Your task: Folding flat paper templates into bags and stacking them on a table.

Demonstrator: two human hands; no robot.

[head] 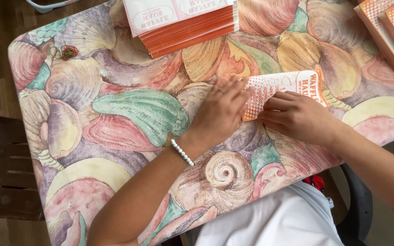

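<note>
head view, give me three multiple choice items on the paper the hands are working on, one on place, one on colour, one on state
1. Where does the stack of flat orange-and-white sheets lie?
A. far edge of the table
B. on the chair
C. under the left hand

2. What colour are the beads of the bracelet?
A. black
B. white
C. blue

3. How does the left hand rest?
A. closed in a fist
B. lifted off the table
C. flat, fingers spread, on the paper piece

Answers: 1 A, the stack sits at the top edge of the shell-patterned tablecloth. 2 B, the beads show white on the left wrist. 3 C, its fingertips press the paper's left end while the right hand holds its lower edge.
</note>
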